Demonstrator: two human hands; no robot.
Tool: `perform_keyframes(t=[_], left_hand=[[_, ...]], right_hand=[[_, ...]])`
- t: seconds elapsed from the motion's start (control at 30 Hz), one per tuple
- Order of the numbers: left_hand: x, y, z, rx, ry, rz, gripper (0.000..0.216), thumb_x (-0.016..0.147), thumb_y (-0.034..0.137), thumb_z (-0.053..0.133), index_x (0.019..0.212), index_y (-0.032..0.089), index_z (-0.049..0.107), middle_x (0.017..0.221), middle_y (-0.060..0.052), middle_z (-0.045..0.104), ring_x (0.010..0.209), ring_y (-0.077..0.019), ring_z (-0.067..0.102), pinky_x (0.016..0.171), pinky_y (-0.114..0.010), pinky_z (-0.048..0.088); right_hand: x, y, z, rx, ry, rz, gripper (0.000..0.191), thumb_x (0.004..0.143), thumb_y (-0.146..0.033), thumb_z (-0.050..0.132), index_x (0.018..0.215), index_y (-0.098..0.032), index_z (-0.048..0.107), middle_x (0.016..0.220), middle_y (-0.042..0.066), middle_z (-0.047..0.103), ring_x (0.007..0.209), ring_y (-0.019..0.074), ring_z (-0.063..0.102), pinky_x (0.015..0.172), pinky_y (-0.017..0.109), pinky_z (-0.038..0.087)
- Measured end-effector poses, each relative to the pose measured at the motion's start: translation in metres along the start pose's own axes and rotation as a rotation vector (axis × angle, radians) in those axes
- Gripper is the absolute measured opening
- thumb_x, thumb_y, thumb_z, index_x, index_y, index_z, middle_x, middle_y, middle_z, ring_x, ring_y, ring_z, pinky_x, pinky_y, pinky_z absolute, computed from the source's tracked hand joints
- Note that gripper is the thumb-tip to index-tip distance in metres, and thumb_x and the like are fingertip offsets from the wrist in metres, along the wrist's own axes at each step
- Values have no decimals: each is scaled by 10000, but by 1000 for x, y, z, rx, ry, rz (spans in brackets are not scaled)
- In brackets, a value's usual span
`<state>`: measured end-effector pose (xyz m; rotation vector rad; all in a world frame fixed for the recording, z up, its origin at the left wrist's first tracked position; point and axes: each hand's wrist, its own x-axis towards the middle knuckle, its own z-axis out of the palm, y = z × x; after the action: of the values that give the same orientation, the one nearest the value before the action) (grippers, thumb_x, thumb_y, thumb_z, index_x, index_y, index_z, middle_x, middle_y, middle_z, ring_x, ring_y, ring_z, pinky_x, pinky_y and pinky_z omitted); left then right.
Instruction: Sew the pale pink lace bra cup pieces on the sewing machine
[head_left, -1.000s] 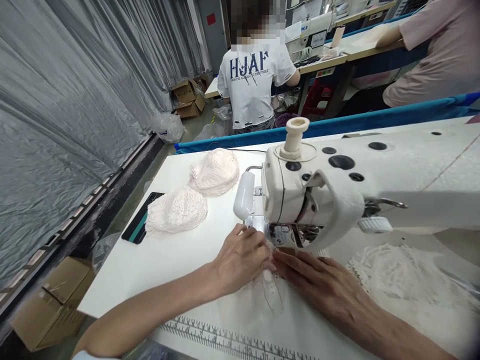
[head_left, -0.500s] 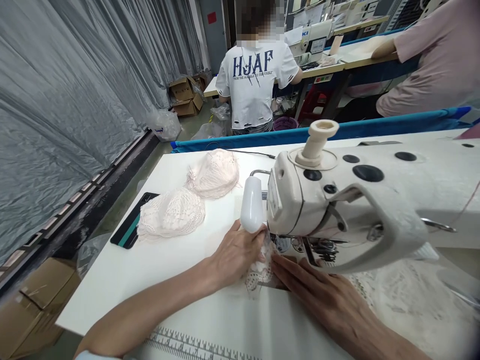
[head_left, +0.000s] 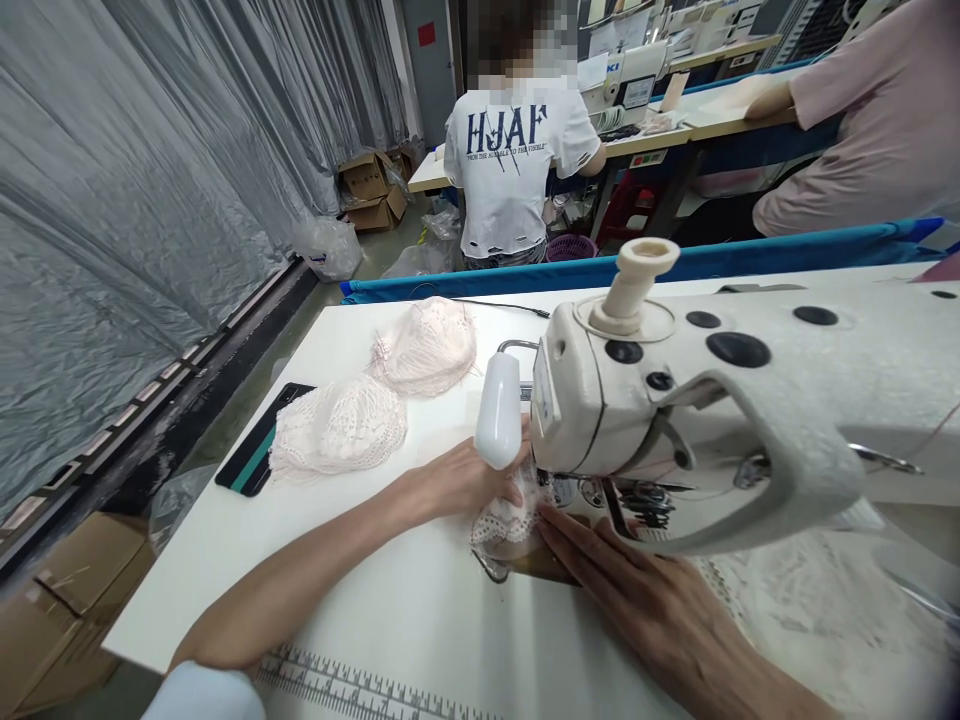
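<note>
A white sewing machine (head_left: 675, 400) stands on the white table (head_left: 315, 560). A small piece of white lace (head_left: 504, 522) lies at the needle under the machine's head. My left hand (head_left: 461, 480) rests on the lace just left of the needle, partly behind the machine's white lamp (head_left: 499, 410), fingers curled on the fabric. My right hand (head_left: 637, 590) lies flat with fingers stretched out, pressing the lace from the near right.
Two lace bra cups (head_left: 341, 428) (head_left: 426, 348) lie at the table's far left, on a dark mat (head_left: 255, 455). More lace (head_left: 810, 610) is heaped at the right. Two people sit at benches behind. Plastic sheeting and cardboard boxes (head_left: 371, 190) line the left.
My left hand has slid further away, up to the lamp beside the needle, and the lace has moved with it. My view has dropped closer to the machine head.
</note>
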<state>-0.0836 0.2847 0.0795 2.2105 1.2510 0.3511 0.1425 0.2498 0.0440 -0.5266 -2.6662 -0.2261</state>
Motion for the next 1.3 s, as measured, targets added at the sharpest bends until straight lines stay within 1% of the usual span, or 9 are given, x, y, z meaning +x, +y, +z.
perform_keyframes(t=[0.07, 0.2, 0.3, 0.4, 0.67, 0.87, 1.0, 1.13, 1.3], left_hand=[[-7, 6, 2, 132, 43, 57, 141, 863, 197, 502, 979, 168, 576, 1004, -79, 596, 856, -200, 578, 724, -310, 467], [-28, 21, 14, 399, 123, 261, 241, 893, 41, 366, 977, 142, 568, 1072, -79, 598, 992, -175, 553, 932, -371, 410], [-37, 28, 23, 573, 128, 352, 232, 872, -3, 393, 964, 114, 571, 938, -54, 628, 947, -147, 569, 901, -323, 437], [-37, 28, 28, 644, 155, 360, 181, 881, 27, 421, 891, 110, 582, 836, -36, 622, 892, -142, 580, 843, -304, 468], [-38, 29, 32, 698, 235, 373, 202, 847, -6, 447, 751, 113, 578, 803, -37, 613, 826, -129, 575, 838, -313, 487], [-38, 30, 34, 696, 258, 372, 186, 844, 2, 466, 738, 111, 574, 843, -46, 613, 873, -138, 575, 863, -314, 479], [-32, 26, 30, 646, 288, 344, 223, 881, 36, 435, 711, 119, 552, 793, -24, 606, 772, -110, 573, 792, -281, 481], [-27, 18, 28, 671, 328, 318, 194, 889, 34, 420, 787, 104, 570, 804, -24, 608, 756, -116, 566, 781, -282, 457], [-24, 11, 27, 675, 291, 262, 161, 919, 188, 450, 880, 93, 574, 878, -56, 608, 815, -152, 558, 784, -307, 435]], right_hand=[[-3, -1, 0, 4, 14, 8, 416, 869, 5, 277, 1115, -122, 588, 1073, 123, 679, 811, 198, 637, 702, 348, 480], [-6, -4, -3, 33, 72, 48, 402, 887, 3, 267, 1091, -116, 593, 1073, 118, 679, 793, 186, 624, 688, 339, 461], [-3, -5, -9, 20, 85, 34, 382, 896, 8, 271, 1010, -92, 622, 1002, 122, 701, 739, 174, 621, 681, 331, 455], [1, -5, -13, 20, 95, 15, 385, 903, 5, 269, 942, -88, 641, 938, 126, 713, 701, 167, 621, 668, 327, 463], [0, -4, -10, 62, 106, 25, 373, 895, -4, 304, 816, -128, 647, 917, 131, 712, 750, 181, 636, 592, 315, 457], [1, -4, -8, 59, 113, 38, 391, 915, -12, 279, 868, -134, 647, 948, 99, 716, 730, 156, 630, 683, 322, 461], [1, -3, -4, 14, 108, 55, 365, 931, -39, 285, 946, -122, 641, 987, 101, 710, 717, 159, 625, 646, 317, 430], [2, -3, -2, -31, 55, 64, 321, 948, -101, 316, 1077, -112, 609, 1016, 104, 702, 726, 173, 615, 636, 334, 398], [1, -2, 0, -44, 66, 54, 313, 955, -129, 330, 1114, -108, 599, 1137, 100, 658, 752, 182, 595, 641, 348, 367]])
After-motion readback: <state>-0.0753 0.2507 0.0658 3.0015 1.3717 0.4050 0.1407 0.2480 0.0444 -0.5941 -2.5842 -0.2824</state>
